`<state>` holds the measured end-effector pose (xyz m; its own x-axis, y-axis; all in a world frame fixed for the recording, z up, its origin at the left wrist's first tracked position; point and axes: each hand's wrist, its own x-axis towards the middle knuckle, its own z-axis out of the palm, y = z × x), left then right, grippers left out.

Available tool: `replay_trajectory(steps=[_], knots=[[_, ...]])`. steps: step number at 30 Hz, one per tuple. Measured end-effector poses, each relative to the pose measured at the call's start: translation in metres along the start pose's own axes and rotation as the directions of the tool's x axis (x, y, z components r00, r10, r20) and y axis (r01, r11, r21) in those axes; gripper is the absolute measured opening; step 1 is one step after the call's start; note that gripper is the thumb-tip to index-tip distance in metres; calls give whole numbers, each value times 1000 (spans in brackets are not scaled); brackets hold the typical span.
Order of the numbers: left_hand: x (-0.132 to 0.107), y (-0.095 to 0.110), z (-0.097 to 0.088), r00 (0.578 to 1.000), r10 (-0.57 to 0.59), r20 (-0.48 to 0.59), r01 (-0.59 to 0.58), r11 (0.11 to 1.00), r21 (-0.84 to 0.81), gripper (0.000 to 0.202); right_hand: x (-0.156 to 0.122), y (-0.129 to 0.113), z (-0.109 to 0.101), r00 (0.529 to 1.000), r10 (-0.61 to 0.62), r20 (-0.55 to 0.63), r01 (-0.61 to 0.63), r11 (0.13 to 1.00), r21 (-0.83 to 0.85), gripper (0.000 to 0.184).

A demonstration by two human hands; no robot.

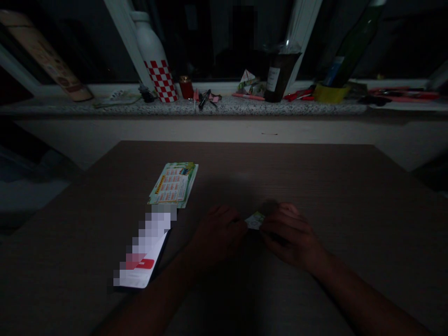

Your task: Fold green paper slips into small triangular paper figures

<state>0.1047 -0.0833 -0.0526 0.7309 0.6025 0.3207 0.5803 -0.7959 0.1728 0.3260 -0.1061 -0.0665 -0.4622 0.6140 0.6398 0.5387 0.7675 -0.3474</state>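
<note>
Both hands meet over the dark table, near its middle. A small piece of printed paper (255,221), white with some green, shows between them. My left hand (221,229) pinches its left side, fingers curled and back of the hand up. At the right side of the paper, my right hand (292,235) is closed with thumb and fingers together. Much of the paper is covered by the fingers, and dim light hides how it is folded. Left of my hands lies a stack of printed green-and-white slips (173,184) with rows of red-orange figures.
A lit phone (142,275) lies by my left forearm, its screen partly blurred out. Along the granite windowsill (224,107) stand a red-and-white checked bottle (161,77), a dark lidded cup (275,77), a green bottle (350,51) in yellow tape (331,93) and a folded paper shape (249,84).
</note>
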Motion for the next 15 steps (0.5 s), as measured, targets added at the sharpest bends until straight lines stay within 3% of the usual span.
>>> replay_trajectory(steps=[5, 15], knots=[[0, 9, -4, 991, 40, -130, -42, 999, -16, 14, 2, -4, -3, 997, -70, -33, 68, 997, -42, 14], [4, 19, -6, 984, 114, -134, -121, 991, -49, 15, -1, -12, 1, 991, -130, 27, 132, 987, -91, 9]])
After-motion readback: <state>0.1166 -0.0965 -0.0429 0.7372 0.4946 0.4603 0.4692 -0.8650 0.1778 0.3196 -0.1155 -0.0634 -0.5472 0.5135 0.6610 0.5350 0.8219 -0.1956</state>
